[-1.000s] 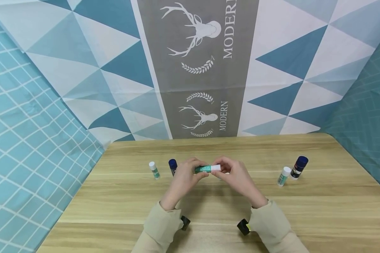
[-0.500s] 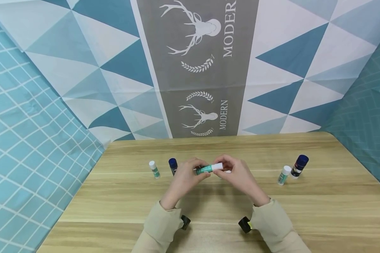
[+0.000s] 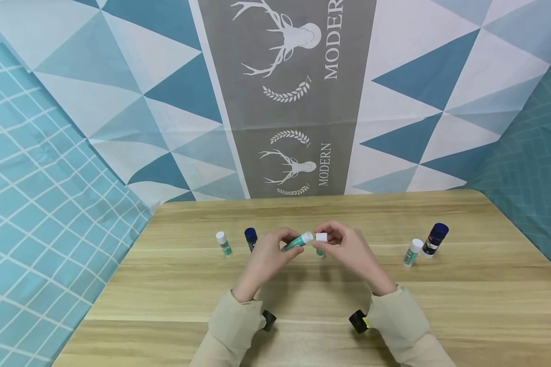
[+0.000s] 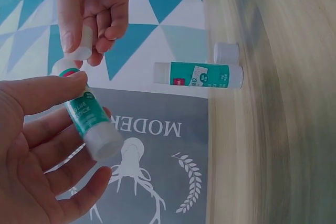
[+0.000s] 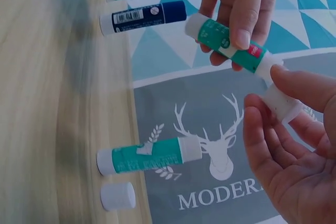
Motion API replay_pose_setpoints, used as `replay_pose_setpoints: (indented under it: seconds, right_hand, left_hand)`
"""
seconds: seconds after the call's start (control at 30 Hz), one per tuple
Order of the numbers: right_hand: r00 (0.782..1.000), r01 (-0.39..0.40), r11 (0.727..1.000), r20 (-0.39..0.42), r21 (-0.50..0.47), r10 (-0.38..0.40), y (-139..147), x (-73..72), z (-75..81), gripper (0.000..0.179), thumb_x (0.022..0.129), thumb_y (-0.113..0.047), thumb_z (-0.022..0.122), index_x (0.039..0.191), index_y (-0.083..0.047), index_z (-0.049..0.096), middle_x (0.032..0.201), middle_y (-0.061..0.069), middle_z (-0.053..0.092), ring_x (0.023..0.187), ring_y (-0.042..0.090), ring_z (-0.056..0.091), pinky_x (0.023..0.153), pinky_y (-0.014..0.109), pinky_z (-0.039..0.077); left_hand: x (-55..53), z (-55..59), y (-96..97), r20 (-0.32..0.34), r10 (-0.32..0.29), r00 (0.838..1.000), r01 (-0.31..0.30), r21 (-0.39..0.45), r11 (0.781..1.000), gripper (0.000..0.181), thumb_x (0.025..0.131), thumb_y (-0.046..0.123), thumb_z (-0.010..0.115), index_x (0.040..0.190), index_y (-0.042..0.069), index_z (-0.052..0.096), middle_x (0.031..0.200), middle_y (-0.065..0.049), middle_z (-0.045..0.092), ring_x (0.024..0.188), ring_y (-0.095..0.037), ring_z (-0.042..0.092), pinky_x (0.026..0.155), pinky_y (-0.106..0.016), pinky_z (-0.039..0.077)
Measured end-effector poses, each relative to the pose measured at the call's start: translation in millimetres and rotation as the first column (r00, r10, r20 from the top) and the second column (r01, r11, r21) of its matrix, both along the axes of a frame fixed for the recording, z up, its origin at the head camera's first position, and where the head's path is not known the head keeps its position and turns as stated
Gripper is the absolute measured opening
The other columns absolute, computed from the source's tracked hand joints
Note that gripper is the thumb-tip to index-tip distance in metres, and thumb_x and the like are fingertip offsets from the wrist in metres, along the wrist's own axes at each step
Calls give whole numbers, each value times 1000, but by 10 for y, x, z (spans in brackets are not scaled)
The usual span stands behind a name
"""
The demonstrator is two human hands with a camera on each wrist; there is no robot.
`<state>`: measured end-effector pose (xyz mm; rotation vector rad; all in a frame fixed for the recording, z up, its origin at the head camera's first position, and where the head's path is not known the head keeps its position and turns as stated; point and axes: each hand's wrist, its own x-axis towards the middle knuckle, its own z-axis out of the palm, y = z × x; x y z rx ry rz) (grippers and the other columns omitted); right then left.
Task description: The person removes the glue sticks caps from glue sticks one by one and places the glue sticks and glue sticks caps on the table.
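My left hand (image 3: 267, 255) holds a green-and-white glue stick (image 4: 86, 114) tilted, thumb on one side and fingers on the other. Its white top end points at my right hand (image 3: 351, 252), which pinches a white cap (image 5: 283, 102) between thumb and fingertips. In the head view a small gap separates cap and stick. Below the hands a second glue stick (image 5: 147, 156) stands upright on the table with its narrower white top bare. A loose white cap (image 4: 227, 53) sits on the table beside it.
On the wooden table (image 3: 174, 295), a capped green glue stick (image 3: 224, 244) and a blue-capped one (image 3: 251, 238) stand to the left. To the right are another green glue stick (image 3: 412, 253) and a larger navy one (image 3: 435, 239). A patterned cloth (image 3: 298, 122) hangs behind.
The white cap has come off the glue stick, my right hand moving slightly right with it. The stick in my left hand has tilted its top end upward.
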<state>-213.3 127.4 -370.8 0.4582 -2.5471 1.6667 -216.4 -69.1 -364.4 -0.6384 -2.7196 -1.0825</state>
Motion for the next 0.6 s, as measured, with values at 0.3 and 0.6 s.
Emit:
replay_pose_setpoints:
  seconds: [0.3, 0.6]
  right_hand:
    - [999, -35, 997, 27, 66, 34, 96, -12, -3, 31, 80, -23, 70, 100, -4, 57, 82, 6, 62, 71, 14, 57, 59, 24, 48]
    - [999, -49, 984, 21, 171, 46, 145, -24, -18, 21, 78, -19, 71, 91, -8, 59, 78, 2, 61, 67, 13, 54, 59, 24, 46]
  left_hand:
    - [-3, -36, 16, 18, -7, 1000, 7, -4, 1000, 23, 80, 23, 69, 100, 14, 64, 88, 4, 69, 83, -9, 63, 76, -31, 48]
    - [-37, -122, 57, 57, -69, 996, 67, 40, 997, 20, 79, 16, 70, 98, 11, 65, 98, -1, 65, 89, -17, 65, 79, -32, 52]
